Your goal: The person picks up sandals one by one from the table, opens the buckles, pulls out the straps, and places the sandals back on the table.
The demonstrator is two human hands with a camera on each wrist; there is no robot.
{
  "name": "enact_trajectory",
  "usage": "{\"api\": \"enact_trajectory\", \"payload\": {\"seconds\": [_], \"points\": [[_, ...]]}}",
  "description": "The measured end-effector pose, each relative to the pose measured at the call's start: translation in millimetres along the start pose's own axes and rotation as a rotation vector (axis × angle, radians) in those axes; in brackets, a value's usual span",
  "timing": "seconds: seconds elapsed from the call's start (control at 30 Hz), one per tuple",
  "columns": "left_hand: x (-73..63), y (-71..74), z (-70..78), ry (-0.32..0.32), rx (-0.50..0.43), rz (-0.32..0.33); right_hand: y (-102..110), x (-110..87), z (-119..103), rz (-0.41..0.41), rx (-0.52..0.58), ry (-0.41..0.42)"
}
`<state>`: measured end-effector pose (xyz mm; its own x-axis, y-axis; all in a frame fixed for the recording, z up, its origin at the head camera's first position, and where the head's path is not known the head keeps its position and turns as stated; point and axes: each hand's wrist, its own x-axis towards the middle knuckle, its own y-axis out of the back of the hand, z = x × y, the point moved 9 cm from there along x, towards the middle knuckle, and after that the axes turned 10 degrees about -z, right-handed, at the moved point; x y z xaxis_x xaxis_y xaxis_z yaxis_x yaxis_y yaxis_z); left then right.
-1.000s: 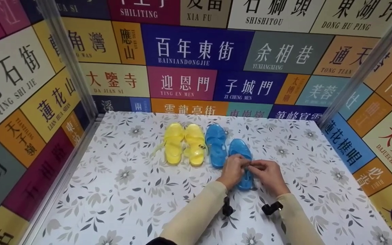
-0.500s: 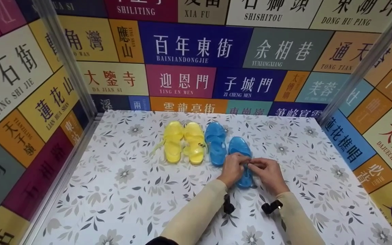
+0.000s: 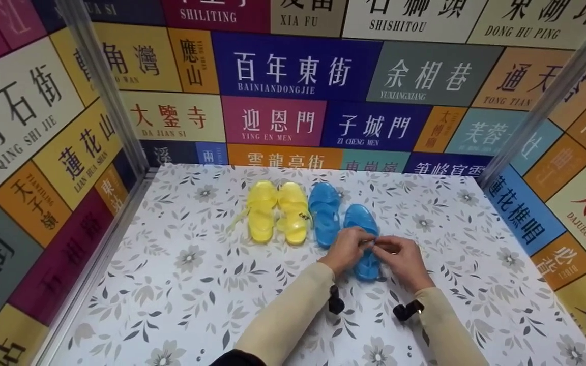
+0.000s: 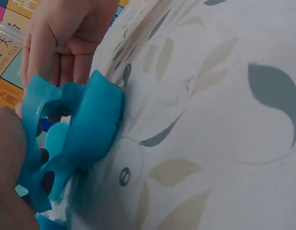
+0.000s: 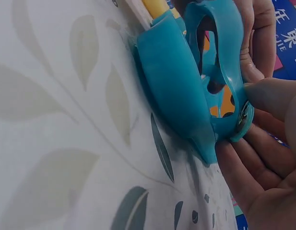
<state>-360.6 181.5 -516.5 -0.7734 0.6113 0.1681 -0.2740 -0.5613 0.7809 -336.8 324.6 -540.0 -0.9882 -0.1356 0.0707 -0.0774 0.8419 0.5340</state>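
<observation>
Both hands are at the rightmost blue sandal [image 3: 360,216], which lies sole down on the patterned cloth. My left hand [image 3: 346,250] covers its left side and pinches the strap near the middle. From the other side my right hand [image 3: 404,259] pinches the strap, fingertips almost meeting those of the left. In the right wrist view, the right thumb presses by a small metal buckle [image 5: 243,116] on the strap [image 5: 231,57]. The left wrist view shows the sandal's heel [image 4: 97,124] and open strap loops. Whether the strap end is through the buckle is hidden.
Left of the held sandal stands its blue mate [image 3: 325,216]. Two yellow sandals [image 3: 261,211] lie side by side farther left, one strap sticking out. A flower-print tabletop [image 3: 196,300] lies beneath, with sign-covered panels [image 3: 293,71] behind and at both sides.
The hands stay at the same blue sandal with only small finger movements. My left wrist has shifted slightly left, and the head view has moved a little.
</observation>
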Motion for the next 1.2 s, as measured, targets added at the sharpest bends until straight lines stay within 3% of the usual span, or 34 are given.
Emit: {"api": "enact_trajectory", "payload": {"seconds": [0.3,0.53,0.73,0.97,1.07,1.2], "points": [[3.1,7.3,4.8,0.008,0.036,-0.015,0,0.5,-11,-0.023,-0.071,0.078],[0.5,5.4,7.3,0.005,0.107,0.000,-1,-0.3,-8,-0.010,-0.087,0.032],[-4.9,0.8,10.5,-0.014,0.188,0.067,-1,-1.8,-6,0.016,-0.078,-0.004],[-8.1,4.7,8.3,-0.024,0.115,0.183,0,-3.6,-4,0.030,-0.040,-0.020],[-7.6,4.4,6.4,-0.016,0.097,0.174,0,-4.0,-3,0.029,-0.027,-0.026],[-3.3,3.0,7.8,-0.015,0.108,0.106,1,-3.8,-2,0.031,-0.033,-0.022]]}}
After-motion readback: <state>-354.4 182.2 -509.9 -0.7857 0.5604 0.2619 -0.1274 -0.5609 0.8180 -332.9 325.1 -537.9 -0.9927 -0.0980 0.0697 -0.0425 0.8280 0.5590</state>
